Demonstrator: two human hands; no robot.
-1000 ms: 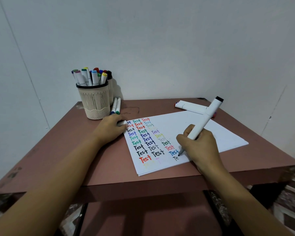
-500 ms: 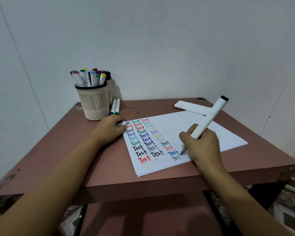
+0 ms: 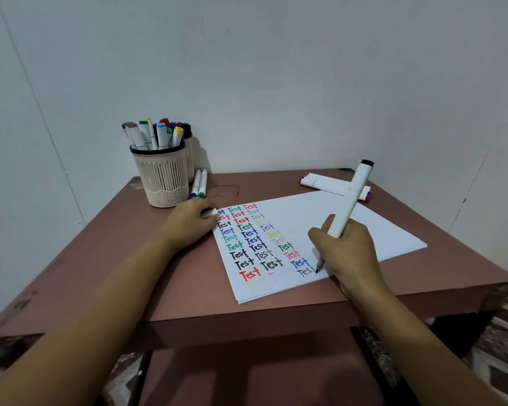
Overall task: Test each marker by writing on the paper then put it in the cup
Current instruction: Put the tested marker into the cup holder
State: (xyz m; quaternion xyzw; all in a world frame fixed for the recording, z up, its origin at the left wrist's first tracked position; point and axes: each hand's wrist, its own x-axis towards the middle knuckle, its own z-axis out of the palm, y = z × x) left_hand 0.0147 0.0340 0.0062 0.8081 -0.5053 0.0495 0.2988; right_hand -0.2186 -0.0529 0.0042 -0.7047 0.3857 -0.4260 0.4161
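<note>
A white sheet of paper (image 3: 349, 221) lies on the brown table, covered on its left with rows of the word "Test" in many colours. My right hand (image 3: 346, 250) grips a white marker with a black end (image 3: 351, 197), its tip touching the paper beside a grey "Tes". My left hand (image 3: 188, 224) rests on the paper's upper left corner and holds a small white marker cap (image 3: 210, 213). A beige slotted cup (image 3: 163, 174) full of several markers stands at the table's back left.
Two markers (image 3: 199, 183) lie beside the cup, with a taller container behind it. Two more white markers (image 3: 332, 186) lie at the back right of the table (image 3: 100, 259). Grey walls close in behind and to the left. The table's front edge is near my arms.
The marker tip has moved right along the bottom grey word, which grew from "Te" to "Tes" plus a fresh stroke. The marker's top leaned right. My left hand stayed put.
</note>
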